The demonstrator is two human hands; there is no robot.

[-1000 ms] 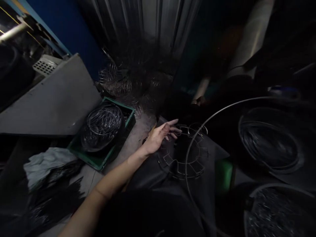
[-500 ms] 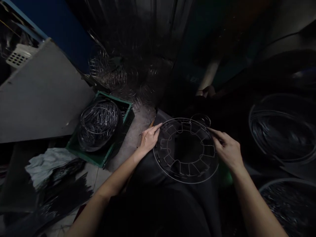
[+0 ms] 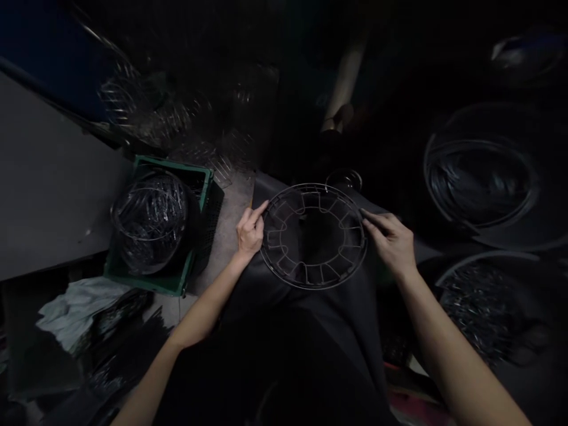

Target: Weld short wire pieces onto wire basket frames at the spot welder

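Note:
Above my lap is a round wire frame, made of an outer ring and a smaller inner ring joined by bent wire loops. Its left rim is gripped by my left hand, with the index finger laid along the wire. My right hand pinches the opposite rim between thumb and fingers. The frame lies nearly level between both hands. Just beyond its far edge is a small shiny metal ring, partly hidden in the dark.
To the left stands a green crate, topped by a round container of thin metal pieces. A pale cloth lies nearer. On the right are a basin with coiled wire and another holding small metal parts. Wire racks pile up behind.
My view has turned, so the surroundings shift left and the right-hand basins show more. The wire frame now looks flatter and sits slightly higher in view; both hands keep their hold.

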